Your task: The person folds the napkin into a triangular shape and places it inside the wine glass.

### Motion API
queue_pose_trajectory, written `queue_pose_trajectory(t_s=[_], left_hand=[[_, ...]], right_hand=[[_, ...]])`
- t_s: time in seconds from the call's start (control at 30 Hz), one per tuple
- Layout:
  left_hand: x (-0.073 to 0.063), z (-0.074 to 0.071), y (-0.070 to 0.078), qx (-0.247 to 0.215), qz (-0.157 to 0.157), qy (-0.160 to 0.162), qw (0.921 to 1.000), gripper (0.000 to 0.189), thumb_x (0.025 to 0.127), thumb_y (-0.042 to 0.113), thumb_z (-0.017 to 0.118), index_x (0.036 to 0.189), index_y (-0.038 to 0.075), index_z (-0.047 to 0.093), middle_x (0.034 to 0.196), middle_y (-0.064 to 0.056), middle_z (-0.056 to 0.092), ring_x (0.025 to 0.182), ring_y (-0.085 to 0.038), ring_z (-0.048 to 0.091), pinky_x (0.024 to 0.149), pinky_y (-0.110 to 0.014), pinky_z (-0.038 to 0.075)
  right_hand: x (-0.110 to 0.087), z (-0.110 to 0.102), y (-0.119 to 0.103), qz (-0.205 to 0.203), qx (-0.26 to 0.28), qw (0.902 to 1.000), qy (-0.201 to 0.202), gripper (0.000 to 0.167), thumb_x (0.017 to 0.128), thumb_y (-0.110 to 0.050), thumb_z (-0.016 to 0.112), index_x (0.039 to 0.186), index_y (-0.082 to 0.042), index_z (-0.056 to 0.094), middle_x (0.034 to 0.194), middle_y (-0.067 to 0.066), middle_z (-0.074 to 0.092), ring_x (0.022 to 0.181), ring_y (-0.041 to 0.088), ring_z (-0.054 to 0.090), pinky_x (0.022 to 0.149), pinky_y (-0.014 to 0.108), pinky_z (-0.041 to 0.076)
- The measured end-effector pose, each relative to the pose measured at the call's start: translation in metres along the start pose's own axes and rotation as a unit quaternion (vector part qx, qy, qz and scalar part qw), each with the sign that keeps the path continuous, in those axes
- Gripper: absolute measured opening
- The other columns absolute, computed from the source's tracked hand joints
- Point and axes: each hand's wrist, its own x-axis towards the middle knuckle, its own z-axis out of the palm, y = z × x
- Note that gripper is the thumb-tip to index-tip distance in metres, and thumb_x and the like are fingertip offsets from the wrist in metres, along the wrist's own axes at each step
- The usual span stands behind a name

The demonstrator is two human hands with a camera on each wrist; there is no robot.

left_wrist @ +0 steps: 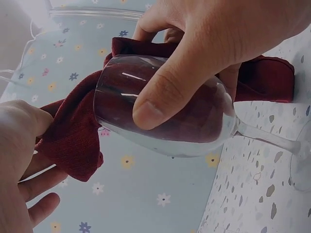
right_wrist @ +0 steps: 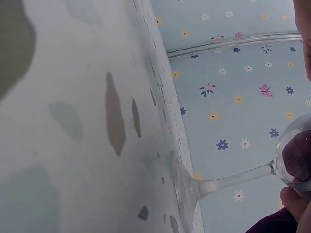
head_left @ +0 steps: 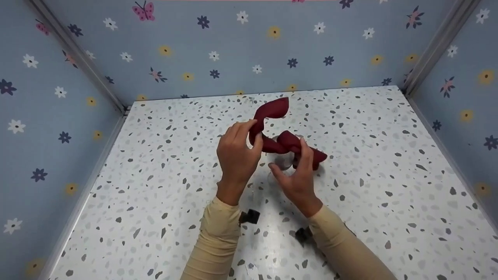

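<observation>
A clear wine glass stands upright on its foot, dark red showing through its bowl. My right hand grips the bowl, thumb on the near side and fingers round the far side over a dark red cloth. Between thumb and fingers, my left hand pinches the cloth left of the glass; one end flops over beyond that hand. The other end of the cloth trails past my right hand. In the right wrist view the stem and foot of the glass show, while most of the bowl lies beyond the frame edge.
The white speckled tabletop spreads around both hands. Blue flowered panels wall it in at the back, left and right, with grey metal posts at the corners. A small black block sits at each wrist.
</observation>
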Motion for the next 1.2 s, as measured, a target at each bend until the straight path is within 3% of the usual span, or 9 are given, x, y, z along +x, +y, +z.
queue_pose_trajectory(t_s=[0.23, 0.47, 0.73, 0.97, 1.2], left_hand=[[-0.004, 0.003, -0.002, -0.040, -0.034, 0.000, 0.9986, 0.028, 0.089, 0.013, 0.072, 0.116, 0.008, 0.072, 0.102, -0.004, 0.071, 0.093, -0.017, 0.066, 0.079, -0.034, 0.054], [-0.007, 0.008, -0.002, -0.070, -0.051, 0.015, 0.9961, 0.030, 0.090, 0.013, 0.071, 0.120, 0.009, 0.069, 0.100, -0.004, 0.070, 0.093, -0.016, 0.067, 0.073, -0.035, 0.055], [-0.012, 0.014, -0.002, -0.087, -0.079, 0.046, 0.9920, 0.034, 0.090, 0.012, 0.072, 0.123, 0.007, 0.067, 0.100, -0.005, 0.072, 0.093, -0.016, 0.069, 0.078, -0.038, 0.055], [-0.012, 0.022, 0.000, -0.136, -0.120, 0.046, 0.9823, 0.034, 0.088, 0.006, 0.071, 0.122, 0.005, 0.066, 0.100, -0.006, 0.071, 0.089, -0.017, 0.067, 0.075, -0.037, 0.054], [-0.017, 0.025, -0.001, -0.165, -0.133, 0.057, 0.9756, 0.030, 0.088, 0.003, 0.069, 0.118, 0.005, 0.068, 0.098, -0.006, 0.070, 0.088, -0.016, 0.065, 0.075, -0.034, 0.052]], right_hand=[[0.001, -0.001, -0.002, -0.004, 0.004, 1.0000, 0.007, 0.099, 0.078, -0.018, 0.089, 0.150, 0.009, 0.028, 0.139, 0.019, 0.045, 0.121, 0.027, 0.047, 0.098, 0.037, 0.042], [0.002, -0.003, -0.004, -0.003, 0.007, 0.9999, 0.015, 0.098, 0.077, -0.017, 0.089, 0.152, 0.006, 0.029, 0.135, 0.020, 0.046, 0.112, 0.026, 0.048, 0.085, 0.038, 0.045], [0.002, -0.001, -0.004, -0.004, 0.004, 0.9998, 0.019, 0.099, 0.075, -0.015, 0.090, 0.150, 0.008, 0.029, 0.133, 0.020, 0.046, 0.114, 0.027, 0.048, 0.091, 0.036, 0.044], [0.006, -0.005, 0.001, 0.004, -0.002, 0.9998, 0.022, 0.098, 0.076, -0.014, 0.090, 0.149, 0.011, 0.029, 0.135, 0.020, 0.044, 0.117, 0.028, 0.046, 0.096, 0.038, 0.042], [0.004, -0.004, 0.001, 0.011, -0.003, 0.9998, 0.016, 0.097, 0.079, -0.017, 0.088, 0.149, 0.010, 0.028, 0.138, 0.019, 0.043, 0.121, 0.028, 0.045, 0.101, 0.037, 0.041]])
